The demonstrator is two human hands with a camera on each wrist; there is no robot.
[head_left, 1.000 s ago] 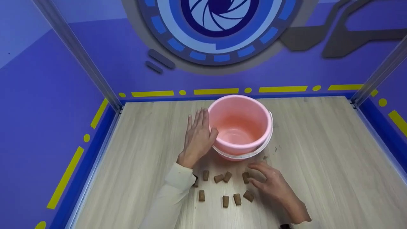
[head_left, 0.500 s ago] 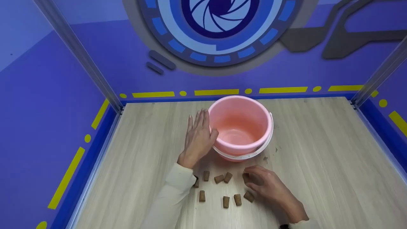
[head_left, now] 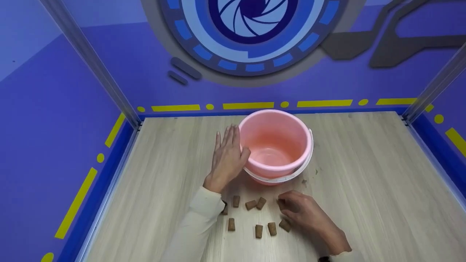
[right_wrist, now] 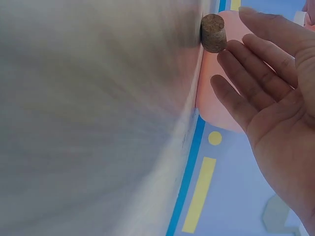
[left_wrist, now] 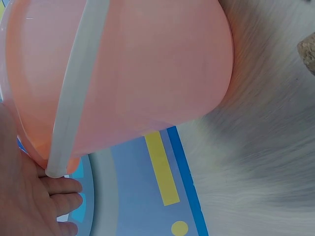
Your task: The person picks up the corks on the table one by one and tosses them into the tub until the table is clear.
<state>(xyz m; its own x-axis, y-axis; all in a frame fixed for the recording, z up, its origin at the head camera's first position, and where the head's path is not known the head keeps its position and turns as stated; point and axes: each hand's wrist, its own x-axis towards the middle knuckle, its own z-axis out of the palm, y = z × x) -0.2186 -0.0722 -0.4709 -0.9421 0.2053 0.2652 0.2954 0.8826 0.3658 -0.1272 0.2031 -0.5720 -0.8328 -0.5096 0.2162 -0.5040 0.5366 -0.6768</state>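
Note:
A pink bucket (head_left: pixel 276 168) with a white handle (head_left: pixel 280 179) stands upright on the table. My left hand (head_left: pixel 227 158) lies with straight fingers along its left side, thumb at the rim; the left wrist view shows fingertips (left_wrist: pixel 66 201) beside the handle's end. In front of the bucket, my right hand (head_left: pixel 311 214) pinches a small brown cork (head_left: pixel 281 205) between thumb and index finger, low over the table. Another cork (head_left: pixel 285 225) lies just below the thumb. In the right wrist view, a cork (right_wrist: pixel 213 34) shows close by the fingertips.
Several more corks lie scattered in front of the bucket, among them a pair (head_left: pixel 251 205) close together and a cork (head_left: pixel 231 224) by the left sleeve (head_left: pixel 198 214). The wooden table (head_left: pixel 364 174) is bordered by blue walls (head_left: pixel 174 94) at the back and sides.
The right thumb and index finger, apart beside the cork one second ago, have closed on it. My left hand and the bucket have stayed put.

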